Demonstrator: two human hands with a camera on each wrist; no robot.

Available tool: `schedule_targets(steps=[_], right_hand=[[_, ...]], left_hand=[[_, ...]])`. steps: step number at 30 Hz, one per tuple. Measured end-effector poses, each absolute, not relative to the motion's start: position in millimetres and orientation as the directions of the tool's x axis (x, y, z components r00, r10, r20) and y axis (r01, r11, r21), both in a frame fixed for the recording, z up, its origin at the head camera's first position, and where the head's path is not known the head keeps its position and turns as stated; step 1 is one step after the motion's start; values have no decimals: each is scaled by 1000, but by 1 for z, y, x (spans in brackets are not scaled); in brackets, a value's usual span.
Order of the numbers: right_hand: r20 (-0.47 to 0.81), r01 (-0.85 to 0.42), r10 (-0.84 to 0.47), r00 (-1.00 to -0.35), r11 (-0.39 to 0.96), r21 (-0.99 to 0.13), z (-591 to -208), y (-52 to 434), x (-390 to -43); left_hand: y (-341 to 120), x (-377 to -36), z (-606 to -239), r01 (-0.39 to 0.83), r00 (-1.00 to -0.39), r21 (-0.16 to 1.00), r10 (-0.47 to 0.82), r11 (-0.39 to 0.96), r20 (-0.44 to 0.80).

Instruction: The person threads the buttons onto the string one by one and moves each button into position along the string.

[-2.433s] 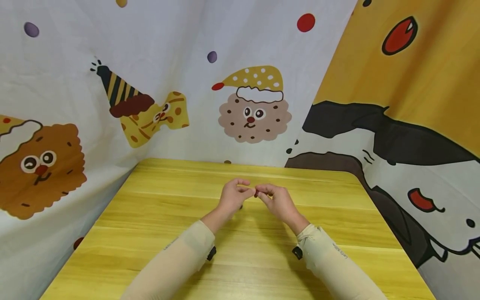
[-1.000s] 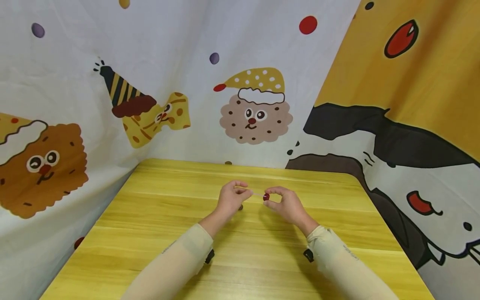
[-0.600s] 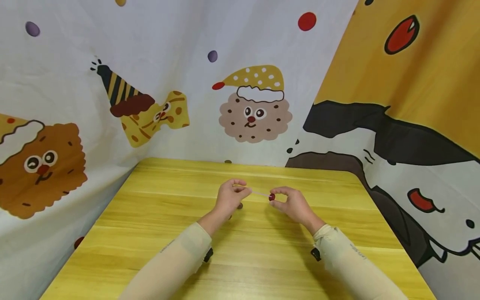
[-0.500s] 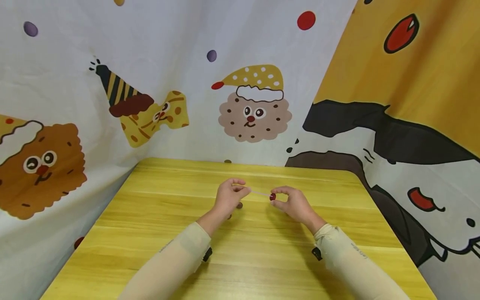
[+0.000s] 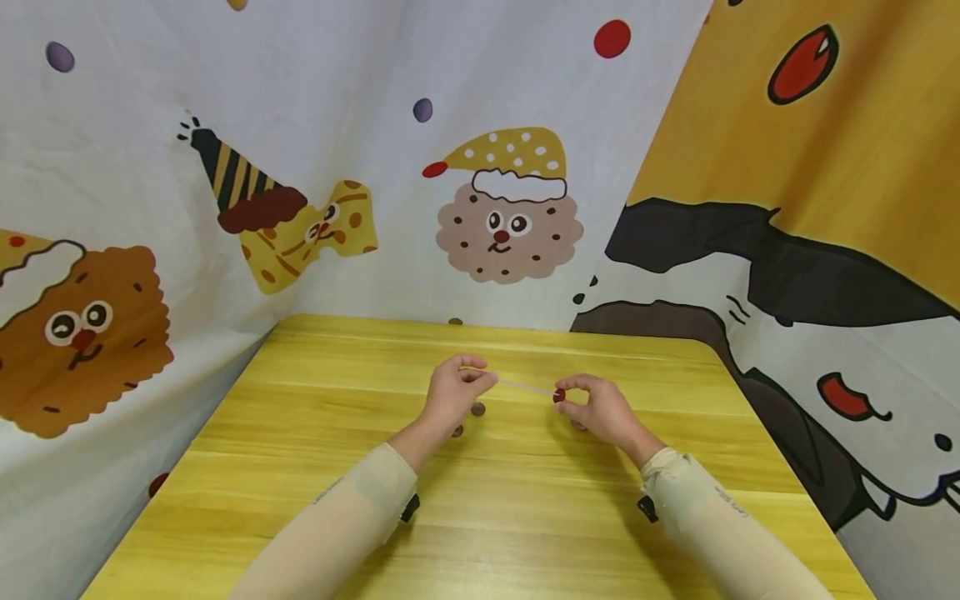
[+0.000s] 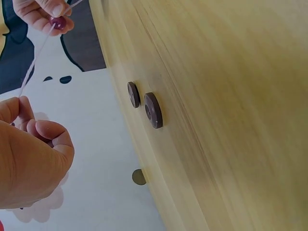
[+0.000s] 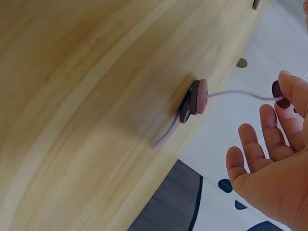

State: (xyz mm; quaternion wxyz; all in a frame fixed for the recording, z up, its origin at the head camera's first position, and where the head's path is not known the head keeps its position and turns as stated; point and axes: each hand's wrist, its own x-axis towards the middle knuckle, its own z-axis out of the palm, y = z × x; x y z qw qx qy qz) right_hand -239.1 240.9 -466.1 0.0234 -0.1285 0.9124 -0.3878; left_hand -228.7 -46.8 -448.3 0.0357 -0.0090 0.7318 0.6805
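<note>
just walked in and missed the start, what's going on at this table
A person is working with beads and a thin cord over a yellow wooden table. The left hand pinches one end of the cord, and the right hand pinches a dark red bead sitting on that cord, which runs taut between the two hands. Two loose brown disc beads lie on the table below the left hand, and two more threaded discs rest on the table under the right hand.
</note>
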Motion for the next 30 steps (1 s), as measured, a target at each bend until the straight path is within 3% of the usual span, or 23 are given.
schedule_targets(steps=[13,24,30], right_hand=[[19,-177,-232,-973,686,-705,-472,253,-240],[52,-245,-268,-962,763,-598,-482,267,-242],[25,-240,-282,-959,764,-599,-489,271,-242]], left_hand=[[-51,-227,-452,16,-1000,992,24,127,13],[-51,-227,-452,28,-999,993,24,116,26],[-52,-226,-453,18,-1000,993,26,121,15]])
